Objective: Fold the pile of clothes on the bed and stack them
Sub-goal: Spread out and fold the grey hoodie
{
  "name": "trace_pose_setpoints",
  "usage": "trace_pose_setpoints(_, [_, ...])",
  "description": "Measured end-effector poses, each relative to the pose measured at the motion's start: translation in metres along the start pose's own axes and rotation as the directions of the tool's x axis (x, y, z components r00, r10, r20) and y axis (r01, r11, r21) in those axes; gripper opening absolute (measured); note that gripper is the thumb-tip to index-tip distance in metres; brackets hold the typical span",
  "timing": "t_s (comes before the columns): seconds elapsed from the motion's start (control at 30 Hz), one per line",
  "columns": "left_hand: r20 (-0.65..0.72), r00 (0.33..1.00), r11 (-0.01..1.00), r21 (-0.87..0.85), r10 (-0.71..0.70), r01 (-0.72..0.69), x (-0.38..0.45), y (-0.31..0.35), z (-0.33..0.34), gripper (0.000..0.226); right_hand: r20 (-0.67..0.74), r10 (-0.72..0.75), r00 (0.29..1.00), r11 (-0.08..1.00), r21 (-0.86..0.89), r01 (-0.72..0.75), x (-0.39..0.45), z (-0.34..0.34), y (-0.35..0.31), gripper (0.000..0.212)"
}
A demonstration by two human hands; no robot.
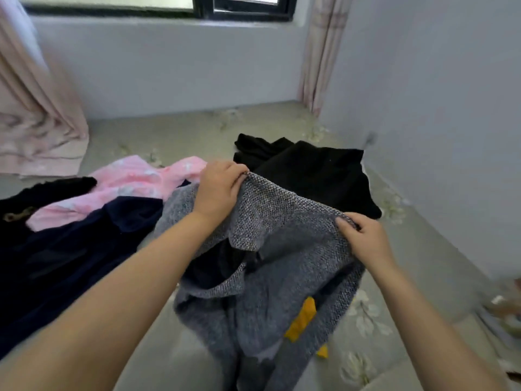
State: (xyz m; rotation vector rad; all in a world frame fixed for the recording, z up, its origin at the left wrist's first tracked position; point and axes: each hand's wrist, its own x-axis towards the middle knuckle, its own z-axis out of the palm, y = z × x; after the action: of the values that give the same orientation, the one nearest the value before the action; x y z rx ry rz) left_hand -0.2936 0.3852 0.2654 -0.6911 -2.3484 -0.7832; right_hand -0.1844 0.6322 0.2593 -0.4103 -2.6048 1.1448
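Note:
A grey knitted garment (284,266) with a dark lining hangs crumpled in front of me over the bed (180,136). My left hand (218,187) grips its upper edge at the far left corner. My right hand (363,235) pinches the same edge further right and nearer to me. A yellow piece of cloth (301,323) shows from under the grey garment. On the left lie a navy garment (70,249), a pink flowered garment (127,184) and a black garment (42,193). Behind the grey one lies another black garment (310,173).
The bed has a grey-green flowered sheet and fills the corner under a window (242,7). Grey walls close it in at the back and right. Pink curtains (33,108) hang at the left and in the far right corner.

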Motion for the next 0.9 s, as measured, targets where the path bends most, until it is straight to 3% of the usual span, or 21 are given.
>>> trace_pose_setpoints(0.1, [0.141, 0.986, 0.994, -0.051, -0.091, 0.099, 0.001, 0.007, 0.041, 0.039, -0.116, 0.311, 0.943, 0.939, -0.116, -0.324, -0.011, 0.005, 0.043, 0.029])
trace_pose_setpoints(0.2, [0.498, 0.846, 0.974, -0.014, -0.188, 0.225, -0.046, 0.008, 0.078, 0.045, -0.064, 0.623, 0.779, 0.73, -0.309, -0.609, -0.038, 0.02, 0.107, 0.032])
trace_pose_setpoints(0.33, [0.754, 0.605, 0.962, 0.136, -0.256, 0.238, -0.138, 0.013, 0.099, 0.024, 0.082, 0.794, 0.603, 0.531, -0.578, -0.62, -0.089, 0.049, 0.17, 0.034])
trace_pose_setpoints(0.4, [0.824, 0.456, 0.94, 0.266, -0.336, 0.211, -0.18, 0.016, 0.102, 0.024, 0.115, 0.784, 0.61, 0.513, -0.673, -0.533, -0.1, 0.063, 0.182, 0.035])
trace_pose_setpoints(0.43, [0.841, 0.379, 0.922, 0.335, -0.385, 0.195, -0.198, 0.017, 0.102, 0.028, 0.134, 0.747, 0.651, 0.526, -0.719, -0.455, -0.102, 0.07, 0.186, 0.038])
trace_pose_setpoints(0.5, [0.838, 0.246, 0.873, 0.464, -0.487, 0.146, -0.232, 0.016, 0.102, 0.039, 0.231, 0.629, 0.742, 0.573, -0.783, -0.242, -0.1, 0.082, 0.193, 0.051])
trace_pose_setpoints(0.57, [0.769, 0.211, 0.797, 0.577, -0.603, 0.177, -0.258, 0.013, 0.102, 0.05, 0.337, 0.529, 0.779, 0.603, -0.795, -0.066, -0.095, 0.093, 0.197, 0.064])
trace_pose_setpoints(0.63, [0.683, 0.215, 0.69, 0.562, -0.698, 0.456, -0.274, 0.009, 0.104, 0.062, 0.393, 0.499, 0.773, 0.594, -0.804, 0.026, -0.09, 0.104, 0.203, 0.071])
trace_pose_setpoints(0.7, [0.626, 0.173, 0.463, 0.336, -0.76, 0.82, -0.271, 0.013, 0.113, 0.067, 0.402, 0.517, 0.756, 0.586, -0.809, 0.029, -0.085, 0.114, 0.211, 0.078])
trace_pose_setpoints(0.73, [0.596, 0.153, 0.344, 0.221, -0.788, 0.913, -0.265, 0.017, 0.119, 0.066, 0.389, 0.538, 0.748, 0.597, -0.802, -0.012, -0.083, 0.117, 0.214, 0.083])
trace_pose_setpoints(0.83, [0.485, 0.048, 0.048, -0.011, -0.873, 0.999, -0.236, 0.029, 0.138, 0.056, 0.356, 0.601, 0.715, 0.654, -0.734, -0.185, -0.073, 0.125, 0.224, 0.081])
trace_pose_setpoints(0.9, [0.449, 0.011, -0.014, -0.052, -0.894, 0.999, -0.212, 0.031, 0.145, 0.05, 0.411, 0.561, 0.719, 0.694, -0.707, -0.138, -0.066, 0.124, 0.224, 0.047])
